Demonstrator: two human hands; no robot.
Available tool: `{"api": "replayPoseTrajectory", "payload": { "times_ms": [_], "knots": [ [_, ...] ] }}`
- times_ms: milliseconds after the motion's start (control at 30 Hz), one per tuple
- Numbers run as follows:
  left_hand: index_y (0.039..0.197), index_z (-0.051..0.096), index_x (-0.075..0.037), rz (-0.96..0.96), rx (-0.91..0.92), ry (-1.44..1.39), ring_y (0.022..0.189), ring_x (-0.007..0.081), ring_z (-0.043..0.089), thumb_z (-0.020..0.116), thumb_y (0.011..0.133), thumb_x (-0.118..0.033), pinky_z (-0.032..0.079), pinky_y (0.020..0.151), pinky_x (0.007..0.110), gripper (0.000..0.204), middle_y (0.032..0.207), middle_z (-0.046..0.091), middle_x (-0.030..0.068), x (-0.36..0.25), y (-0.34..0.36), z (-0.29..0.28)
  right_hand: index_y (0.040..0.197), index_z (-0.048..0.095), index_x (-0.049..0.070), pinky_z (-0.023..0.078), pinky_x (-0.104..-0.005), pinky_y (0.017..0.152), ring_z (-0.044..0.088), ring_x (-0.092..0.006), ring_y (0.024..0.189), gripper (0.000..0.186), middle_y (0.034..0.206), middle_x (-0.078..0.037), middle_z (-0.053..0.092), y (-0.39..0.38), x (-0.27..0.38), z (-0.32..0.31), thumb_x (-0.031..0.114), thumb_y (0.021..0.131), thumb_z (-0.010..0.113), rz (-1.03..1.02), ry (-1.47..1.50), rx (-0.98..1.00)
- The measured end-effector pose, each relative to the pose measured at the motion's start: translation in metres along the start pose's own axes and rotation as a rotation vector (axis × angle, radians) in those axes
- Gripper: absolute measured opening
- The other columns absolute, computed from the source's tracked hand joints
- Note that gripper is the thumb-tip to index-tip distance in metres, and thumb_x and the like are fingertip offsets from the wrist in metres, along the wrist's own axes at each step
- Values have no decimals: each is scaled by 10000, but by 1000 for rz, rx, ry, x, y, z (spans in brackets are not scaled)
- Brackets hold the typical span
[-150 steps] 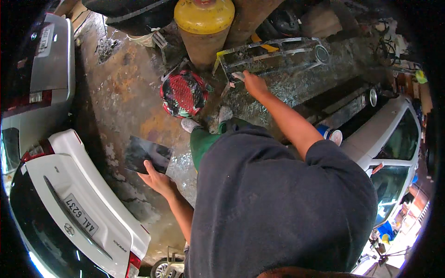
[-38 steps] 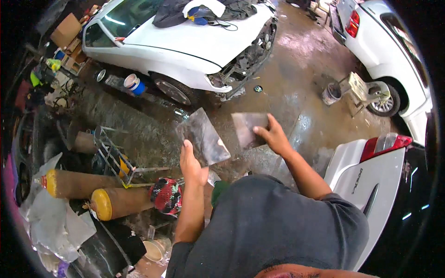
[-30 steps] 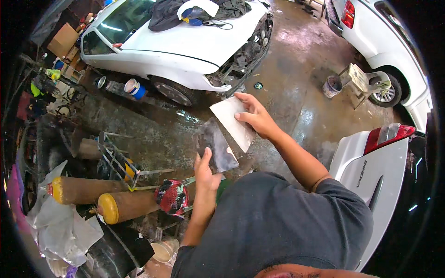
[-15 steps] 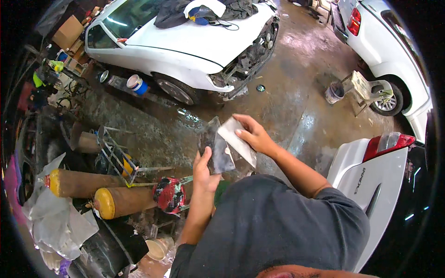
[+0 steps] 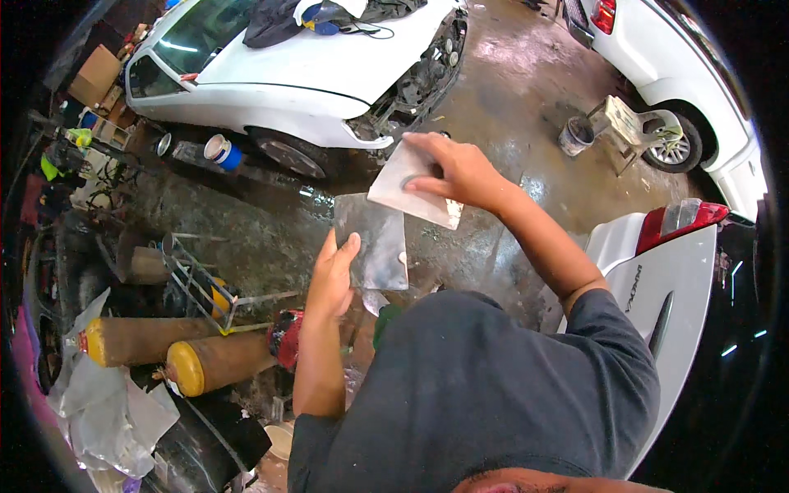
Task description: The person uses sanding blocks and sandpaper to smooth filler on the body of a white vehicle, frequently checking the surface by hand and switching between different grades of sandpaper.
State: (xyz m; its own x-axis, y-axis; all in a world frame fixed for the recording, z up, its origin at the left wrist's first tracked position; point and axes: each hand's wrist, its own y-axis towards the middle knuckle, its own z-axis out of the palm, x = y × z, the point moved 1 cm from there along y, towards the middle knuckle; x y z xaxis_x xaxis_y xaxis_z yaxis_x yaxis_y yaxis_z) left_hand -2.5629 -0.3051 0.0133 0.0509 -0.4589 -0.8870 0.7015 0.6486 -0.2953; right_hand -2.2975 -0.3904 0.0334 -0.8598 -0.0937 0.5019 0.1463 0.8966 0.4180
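My left hand [image 5: 330,278] is closed on the lower left edge of a thin, flat grey sheet [image 5: 374,242] with whitish smudges, its thumb pointing up. In my right hand [image 5: 462,174] is a flat off-white sheet [image 5: 398,179], pinched between the thumb and the fingers. The off-white sheet is tilted, and its lower left corner overlaps the grey sheet's upper right part in view. I cannot tell whether the two touch, nor what material they are. Both are in front of my chest, above the wet floor.
A white car [image 5: 304,78] with its front stripped stands ahead; at right are a white vehicle [image 5: 666,62] and a silver tailgate [image 5: 674,287]. A plastic chair [image 5: 629,127] and bucket [image 5: 576,136] stand front right. Gas cylinders [image 5: 222,361] and a metal frame [image 5: 197,283] lie left.
My right hand has lifted the off-white sheet up and away from the grey one, uncovering more of it. My left hand has shifted slightly left, and the view has moved a little.
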Motion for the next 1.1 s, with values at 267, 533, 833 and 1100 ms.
{"api": "replayPoseTrajectory", "payload": {
  "times_ms": [267,533,833,1100],
  "knots": [
    [1397,505,-10,3,-15,50,1173,212,609,537,1034,-192,496,988,374,407,1295,615,113,-3,7,-15,1395,497,89,547,-455,663,675,-368,779,714,1011,-133,639,-19,23,35,491,849,723,-195,-10,124],
    [1435,437,-17,152,-216,-152,1220,208,563,545,1030,-200,460,1030,373,457,1347,568,121,-16,14,-38,1397,521,112,555,-420,771,681,-333,905,672,1068,-137,650,-55,34,51,403,845,772,-84,283,242],
    [1237,578,-81,487,-228,-242,1165,204,576,575,939,-102,443,1025,370,299,1224,620,53,-27,39,-70,1422,491,99,483,-238,761,566,-62,893,486,1125,-22,624,-67,45,90,256,985,631,927,1505,-14],
    [960,526,-25,479,459,-848,639,190,478,492,1014,-224,427,571,309,209,725,454,74,-25,70,-51,1425,421,-29,485,-300,894,587,-153,1055,646,1240,-123,593,-62,92,107,212,916,737,739,1494,107]
  ]
}}
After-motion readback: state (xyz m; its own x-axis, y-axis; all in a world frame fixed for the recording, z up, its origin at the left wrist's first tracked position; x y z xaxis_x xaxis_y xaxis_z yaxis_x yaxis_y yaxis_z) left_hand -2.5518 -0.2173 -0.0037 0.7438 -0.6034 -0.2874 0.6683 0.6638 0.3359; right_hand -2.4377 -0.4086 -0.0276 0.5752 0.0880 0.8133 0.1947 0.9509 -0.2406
